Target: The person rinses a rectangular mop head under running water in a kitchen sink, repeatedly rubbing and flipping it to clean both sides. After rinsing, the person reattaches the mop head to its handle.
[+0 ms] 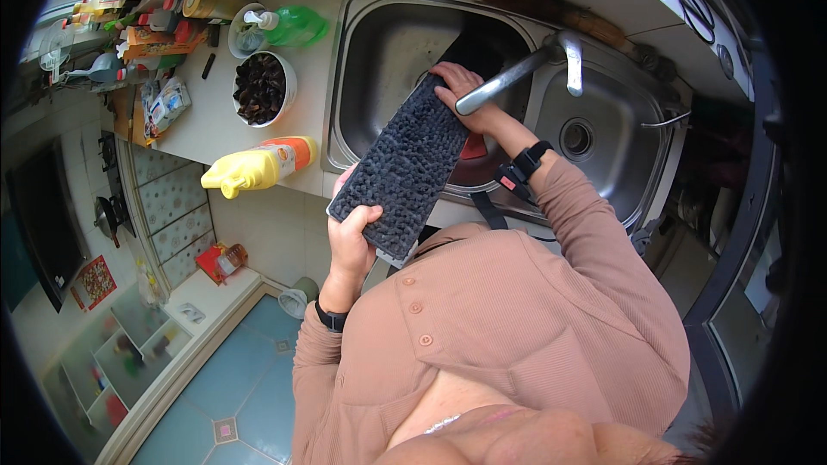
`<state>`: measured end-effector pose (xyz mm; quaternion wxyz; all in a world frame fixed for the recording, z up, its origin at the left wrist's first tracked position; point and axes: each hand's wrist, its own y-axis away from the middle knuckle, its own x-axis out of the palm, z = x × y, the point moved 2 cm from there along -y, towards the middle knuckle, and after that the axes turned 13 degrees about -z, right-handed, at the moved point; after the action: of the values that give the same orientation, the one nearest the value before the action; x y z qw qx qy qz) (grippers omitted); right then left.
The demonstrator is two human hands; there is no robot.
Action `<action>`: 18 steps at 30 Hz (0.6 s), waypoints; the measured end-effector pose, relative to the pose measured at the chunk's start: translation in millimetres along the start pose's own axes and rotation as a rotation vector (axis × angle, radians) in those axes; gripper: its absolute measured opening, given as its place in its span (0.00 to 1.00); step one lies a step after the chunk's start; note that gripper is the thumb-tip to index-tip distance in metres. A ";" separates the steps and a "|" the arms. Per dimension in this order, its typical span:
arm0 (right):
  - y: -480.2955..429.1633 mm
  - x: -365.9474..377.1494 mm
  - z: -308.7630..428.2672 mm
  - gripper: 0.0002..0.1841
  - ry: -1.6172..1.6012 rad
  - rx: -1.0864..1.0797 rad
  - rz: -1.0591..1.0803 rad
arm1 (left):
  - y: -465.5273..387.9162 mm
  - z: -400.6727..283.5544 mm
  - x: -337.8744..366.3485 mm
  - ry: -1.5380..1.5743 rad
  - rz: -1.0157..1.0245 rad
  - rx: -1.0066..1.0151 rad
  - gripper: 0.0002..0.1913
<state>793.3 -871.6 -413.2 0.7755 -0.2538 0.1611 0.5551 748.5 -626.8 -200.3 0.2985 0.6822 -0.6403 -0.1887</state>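
Observation:
A flat mop head with a dark grey chenille pad (404, 161) slants across the near edge of the left sink basin (381, 45), pad side up. My left hand (352, 239) grips its near end, thumb on the pile. A pale plate edge shows along the pad's underside. At the far end, my right hand (462, 93) lies over the pad, fingers together and partly behind the faucet spout. Beyond those fingers a black part (475, 45) reaches into the basin; whether it belongs to the pad I cannot tell. Something red (473, 147) shows beneath the pad.
The metal faucet (510, 81) juts over my right hand. A smaller basin (601, 116) with a drain is on the right. On the left counter are a yellow bottle (261, 165), a white bowl of dark pieces (291, 93) and a green pump bottle (300, 26).

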 end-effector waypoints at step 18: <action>31.5 -6.2 -2.9 0.27 0.124 0.240 -0.027 | 4.8 1.2 0.4 0.071 -0.055 -0.015 0.30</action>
<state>761.6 -870.1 -419.0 0.7964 -0.1950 0.2706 0.5044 744.1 -627.4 -198.1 0.3209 0.7036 -0.6089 -0.1769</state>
